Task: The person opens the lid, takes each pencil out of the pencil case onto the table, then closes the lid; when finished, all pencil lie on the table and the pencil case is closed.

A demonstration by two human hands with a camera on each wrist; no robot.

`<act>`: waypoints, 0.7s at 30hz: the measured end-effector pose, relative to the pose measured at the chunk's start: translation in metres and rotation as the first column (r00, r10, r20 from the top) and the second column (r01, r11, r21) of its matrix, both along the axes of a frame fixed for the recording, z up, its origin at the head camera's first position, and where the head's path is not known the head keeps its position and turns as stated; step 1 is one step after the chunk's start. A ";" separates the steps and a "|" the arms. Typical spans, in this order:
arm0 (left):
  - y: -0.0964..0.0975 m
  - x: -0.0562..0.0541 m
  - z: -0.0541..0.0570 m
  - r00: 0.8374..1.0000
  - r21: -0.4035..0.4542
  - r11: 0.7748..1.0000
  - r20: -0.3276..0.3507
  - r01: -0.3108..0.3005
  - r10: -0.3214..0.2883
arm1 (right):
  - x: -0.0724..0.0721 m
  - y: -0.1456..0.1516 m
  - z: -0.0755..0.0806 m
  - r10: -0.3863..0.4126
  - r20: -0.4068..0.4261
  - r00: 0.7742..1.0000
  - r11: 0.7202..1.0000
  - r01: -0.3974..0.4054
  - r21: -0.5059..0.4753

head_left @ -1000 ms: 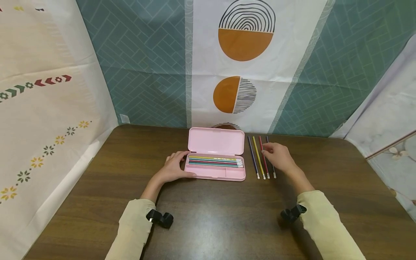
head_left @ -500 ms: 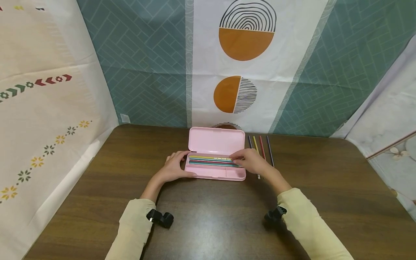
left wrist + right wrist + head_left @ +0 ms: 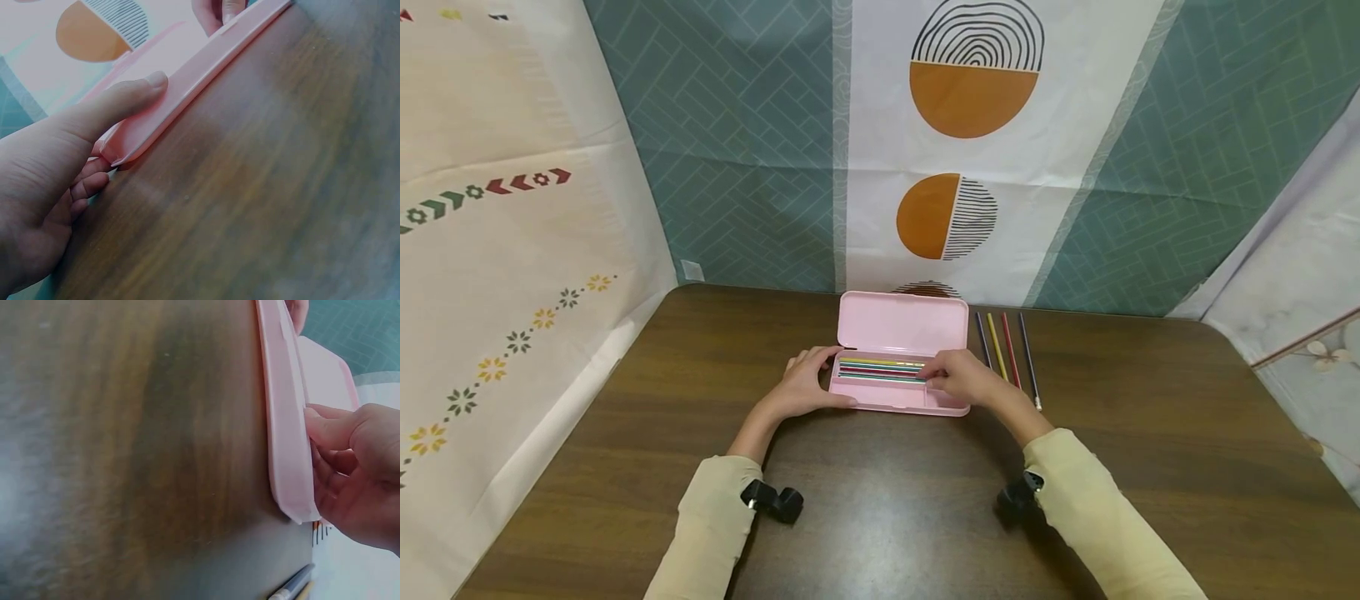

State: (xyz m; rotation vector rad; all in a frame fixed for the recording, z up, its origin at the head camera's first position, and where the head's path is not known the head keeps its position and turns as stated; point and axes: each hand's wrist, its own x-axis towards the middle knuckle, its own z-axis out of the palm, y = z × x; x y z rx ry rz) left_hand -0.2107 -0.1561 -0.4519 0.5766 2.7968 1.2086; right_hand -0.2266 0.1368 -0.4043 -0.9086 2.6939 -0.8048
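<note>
A pink pencil case (image 3: 880,396) lies open on the table, its lid (image 3: 902,321) tipped back. My left hand (image 3: 803,383) grips its left end, with the thumb (image 3: 140,94) over the front edge and fingers behind. Yellow, teal and red pencils (image 3: 880,369) lie side by side in the long back compartment. My right hand (image 3: 958,375) reaches in from the right, fingers bent and tips down at these pencils. In the right wrist view the case wall hides the fingertips, so I cannot tell whether they pinch a pencil.
Right of the case, several pencils lie in a row on the brown wooden table (image 3: 880,492), among them a yellow pencil (image 3: 997,346), a red pencil (image 3: 1011,350) and a dark blue pencil (image 3: 1030,358). A patterned cloth (image 3: 760,167) hangs behind the table.
My right hand has left the dark blue pencil at the right of the row and moved left into the case, sliding further left along the pencils. My left hand has stayed on the case.
</note>
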 end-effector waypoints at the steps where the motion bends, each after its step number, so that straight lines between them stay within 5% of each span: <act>1: 0.000 0.000 0.000 1.000 -0.001 1.000 0.000 0.000 0.000 | -0.001 -0.001 0.001 0.004 0.011 1.000 1.000 -0.004 0.007; 7: -0.001 0.000 0.001 1.000 -0.011 1.000 0.004 -0.002 0.002 | -0.004 -0.005 0.003 0.017 0.040 0.999 0.999 -0.018 0.035; 21: 0.000 0.000 0.001 1.000 -0.014 1.000 0.010 -0.006 0.006 | -0.001 -0.006 0.015 -0.012 -0.085 0.996 1.000 0.012 0.000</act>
